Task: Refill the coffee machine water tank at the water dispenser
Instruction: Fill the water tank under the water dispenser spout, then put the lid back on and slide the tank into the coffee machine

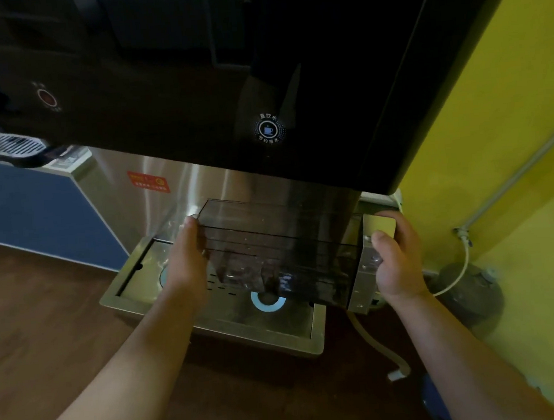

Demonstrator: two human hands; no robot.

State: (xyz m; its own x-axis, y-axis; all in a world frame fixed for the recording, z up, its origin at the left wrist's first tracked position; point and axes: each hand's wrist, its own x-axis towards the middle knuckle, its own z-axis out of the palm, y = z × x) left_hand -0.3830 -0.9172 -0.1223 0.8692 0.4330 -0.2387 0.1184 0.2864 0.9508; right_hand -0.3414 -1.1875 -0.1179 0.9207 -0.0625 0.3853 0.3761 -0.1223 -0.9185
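Observation:
A dark, see-through water tank [281,242] hangs above the dispenser's steel drip tray [136,297], under the black front panel [193,84]. My left hand [186,253] presses against the tank's left side. My right hand [395,257] grips its right end, thumb on the near face. A little water shows at the bottom of the tank. A lit round button with a cup symbol [268,130] sits on the panel just above the tank. A pale blue ring [269,301] glows on the tray below it.
A yellow wall [513,158] with a grey pipe [511,178] and a hose stands close on the right. A blue cabinet [31,216] carrying a coffee machine's drip grate [9,148] is at the left. The floor is dark wood.

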